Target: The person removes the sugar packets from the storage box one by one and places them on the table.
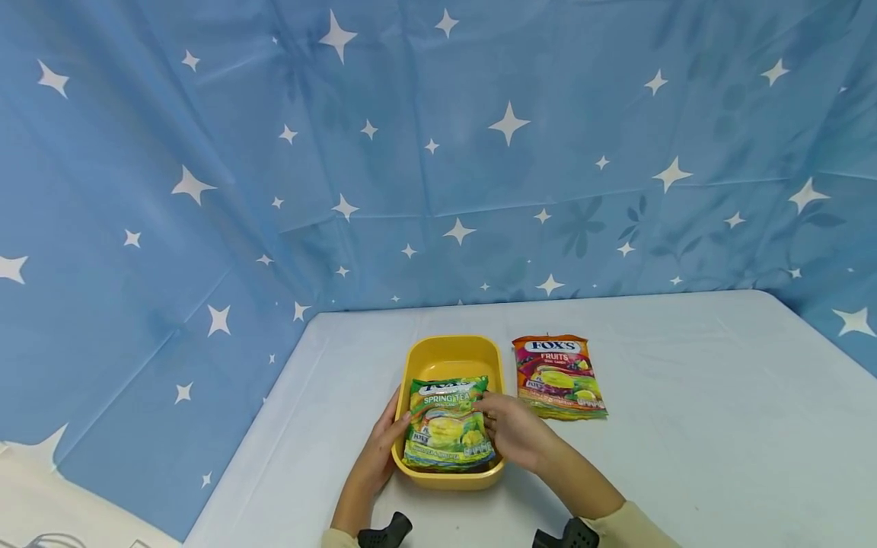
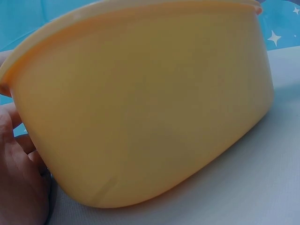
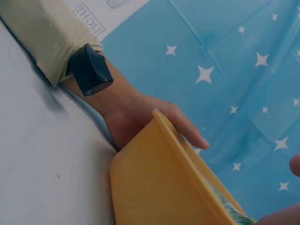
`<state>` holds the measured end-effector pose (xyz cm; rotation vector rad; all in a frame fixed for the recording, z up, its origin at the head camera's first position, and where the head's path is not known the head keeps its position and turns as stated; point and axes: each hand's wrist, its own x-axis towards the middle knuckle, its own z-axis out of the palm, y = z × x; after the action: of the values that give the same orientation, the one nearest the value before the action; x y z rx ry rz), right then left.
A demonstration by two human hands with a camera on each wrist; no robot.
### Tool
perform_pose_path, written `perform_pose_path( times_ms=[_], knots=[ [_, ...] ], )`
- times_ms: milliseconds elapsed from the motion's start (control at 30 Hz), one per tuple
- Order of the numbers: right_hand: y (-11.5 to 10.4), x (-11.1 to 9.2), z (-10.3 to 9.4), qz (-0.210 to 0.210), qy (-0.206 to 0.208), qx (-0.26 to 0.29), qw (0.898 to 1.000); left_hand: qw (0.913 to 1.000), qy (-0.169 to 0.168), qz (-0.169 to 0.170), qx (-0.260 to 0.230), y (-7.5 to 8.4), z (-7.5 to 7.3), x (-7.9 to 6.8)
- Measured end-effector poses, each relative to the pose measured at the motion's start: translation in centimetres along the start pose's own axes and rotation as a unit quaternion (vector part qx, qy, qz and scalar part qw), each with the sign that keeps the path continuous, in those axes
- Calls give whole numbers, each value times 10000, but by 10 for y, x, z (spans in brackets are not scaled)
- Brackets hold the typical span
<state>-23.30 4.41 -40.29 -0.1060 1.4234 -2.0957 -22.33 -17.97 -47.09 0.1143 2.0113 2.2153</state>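
Observation:
A yellow plastic tub [image 1: 452, 346] stands on the white table, and a green candy bag [image 1: 445, 426] marked Spring Tea lies in it, face up. My left hand [image 1: 378, 450] grips the tub's left side, its thumb over the rim; the right wrist view also shows this left hand [image 3: 140, 115] on the tub wall [image 3: 145, 183]. At the green bag's right edge, my right hand [image 1: 518, 434] has its fingers bent and pinches the bag. Only a sliver of the bag [image 3: 229, 206] shows above the rim in the right wrist view. The tub's outer wall [image 2: 150, 103] fills the left wrist view.
A red and purple Fox's Fruits candy bag [image 1: 558, 377] lies flat on the table, right of the tub and just beyond my right hand. Behind the white table [image 1: 685, 396] hangs a blue cloth [image 1: 438, 167] with white stars.

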Motion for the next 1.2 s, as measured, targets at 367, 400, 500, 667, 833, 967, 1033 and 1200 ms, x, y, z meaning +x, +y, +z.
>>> perform_pose_path(
  times_ms=[367, 400, 500, 667, 833, 967, 1033, 1200],
  knots=[
    [-2, 0, -9, -102, -584, -445, 9972, 9999, -83, 102, -43, 3, 2, 3],
    [-2, 0, -9, -89, -612, -452, 9971, 9999, -81, 101, -57, 3, 2, 3],
    [-3, -2, -11, -32, -655, -458, 9968, 9999, -47, 83, -68, 3, 3, 3],
    [-4, -2, -10, 6, -729, -536, 9959, 9999, -39, 89, -41, 4, 3, 3],
    [-3, -1, -9, -54, -614, -732, 9954, 9999, -18, 99, 4, 4, 2, 5],
    [-1, -1, -9, -134, -515, -784, 9955, 10000, -29, 65, -46, 2, 1, 4],
    [0, 0, -9, -164, -453, -786, 9957, 10000, -45, 65, -40, 1, 1, 3],
    [1, 0, -11, -184, -433, -496, 9977, 10000, -19, 0, 2, 0, 0, -1]
  ],
)
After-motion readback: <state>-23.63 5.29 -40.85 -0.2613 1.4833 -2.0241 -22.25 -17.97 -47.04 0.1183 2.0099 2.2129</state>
